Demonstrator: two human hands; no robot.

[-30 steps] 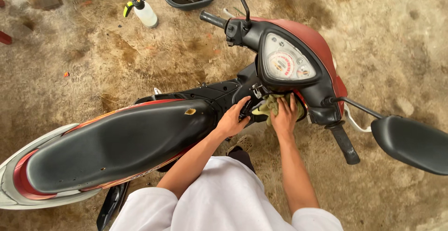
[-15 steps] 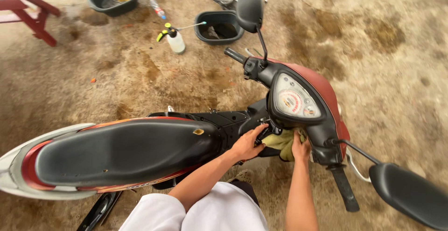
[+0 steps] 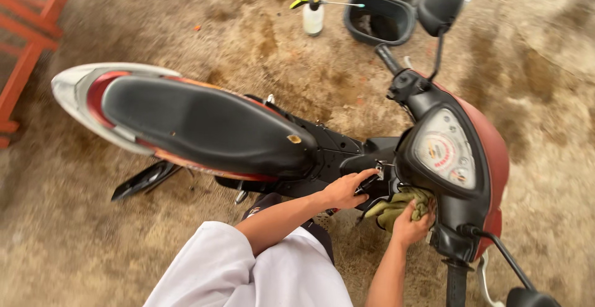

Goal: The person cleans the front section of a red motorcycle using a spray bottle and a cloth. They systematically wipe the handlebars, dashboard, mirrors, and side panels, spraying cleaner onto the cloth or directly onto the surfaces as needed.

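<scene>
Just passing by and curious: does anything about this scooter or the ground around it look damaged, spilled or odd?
The ground is blotched with dark damp-looking stains around the spray bottle and black tub. On the scooter, an olive rag is bunched under the dashboard, held by the right hand. No damage shows.

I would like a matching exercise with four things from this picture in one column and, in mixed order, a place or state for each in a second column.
Things:
1. olive cloth
2. spray bottle
3. black seat
4. left hand

Places or states:
A. stands on the dirt ground beside a dark tub
B. rests on the black panel below the speedometer
C. bunched in the right hand under the handlebar
D. runs long between the rear cowl and the handlebar

Pairs: 1-C, 2-A, 3-D, 4-B
</scene>
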